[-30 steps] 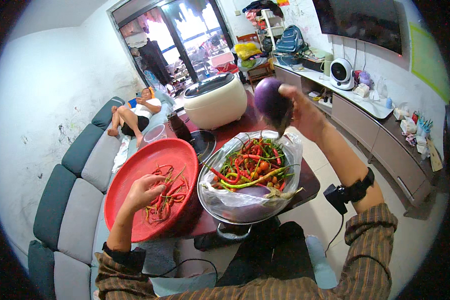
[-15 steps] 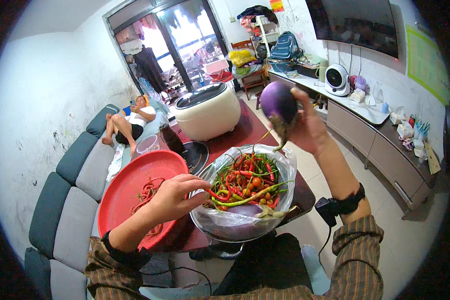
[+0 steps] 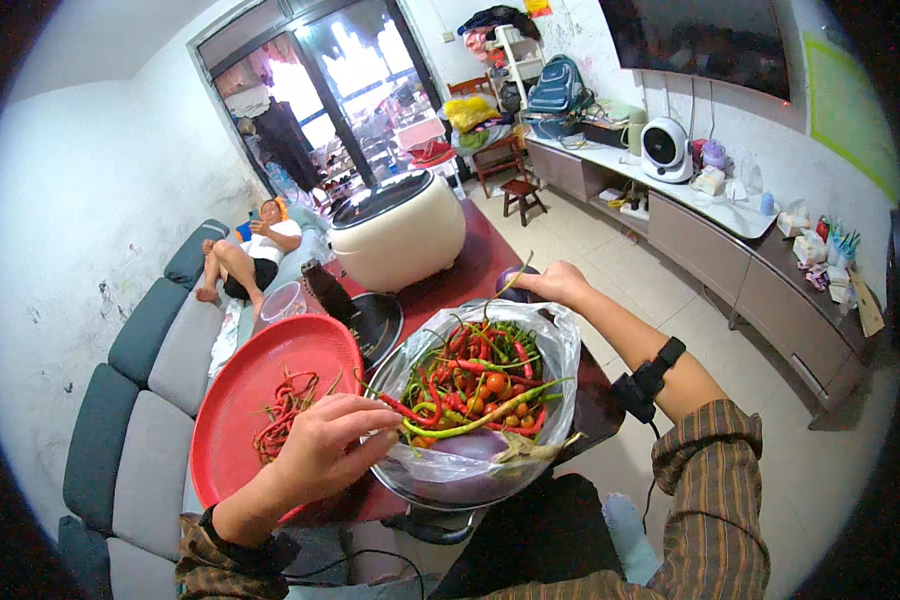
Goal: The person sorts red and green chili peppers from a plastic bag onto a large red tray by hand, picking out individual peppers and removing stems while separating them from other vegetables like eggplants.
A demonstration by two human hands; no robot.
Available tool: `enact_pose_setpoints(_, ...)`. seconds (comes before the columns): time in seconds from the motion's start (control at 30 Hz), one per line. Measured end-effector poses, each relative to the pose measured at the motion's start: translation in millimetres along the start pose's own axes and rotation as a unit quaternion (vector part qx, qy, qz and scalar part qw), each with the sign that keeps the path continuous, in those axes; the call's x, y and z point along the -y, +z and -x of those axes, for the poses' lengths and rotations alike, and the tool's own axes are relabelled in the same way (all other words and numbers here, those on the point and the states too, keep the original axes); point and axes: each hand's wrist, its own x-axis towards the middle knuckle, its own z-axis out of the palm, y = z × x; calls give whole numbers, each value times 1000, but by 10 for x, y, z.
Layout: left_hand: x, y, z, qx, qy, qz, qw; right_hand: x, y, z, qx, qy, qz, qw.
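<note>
A clear plastic bag lines a metal pot in front of me. It holds red and green chili peppers, small orange-red tomatoes and a purple eggplant along the near side. My left hand is at the bag's left rim, thumb apart from the fingers, beside the tip of a red chili. Past the bag's far right edge, my right hand grips another dark purple eggplant, largely hidden behind the hand and bag.
Left of the pot, a red plastic basket holds several red chilies. Behind stand a dark bottle, a clear tub and a white appliance on the dark red table. A person reclines on the sofa.
My right hand has brought the eggplant down from raised in the air to behind the bag's far right edge. My left hand has shifted slightly down and left, off the red chili.
</note>
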Motion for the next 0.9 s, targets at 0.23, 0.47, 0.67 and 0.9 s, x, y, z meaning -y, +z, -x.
enact_pose_setpoints(0.23,-340,116,50,96,88,-11,992,-294,186,-299,87,-122,77,986)
enact_pose_setpoints(0.47,-430,314,422,104,40,-30,993,-149,70,-109,45,-119,19,992)
enact_pose_setpoints(0.67,-546,489,425,-60,5,-113,992,-183,-7,2,-43,-145,-14,988)
enact_pose_setpoints(0.9,-426,713,374,-119,-26,-162,979,192,-391,945,-275,-284,-111,912)
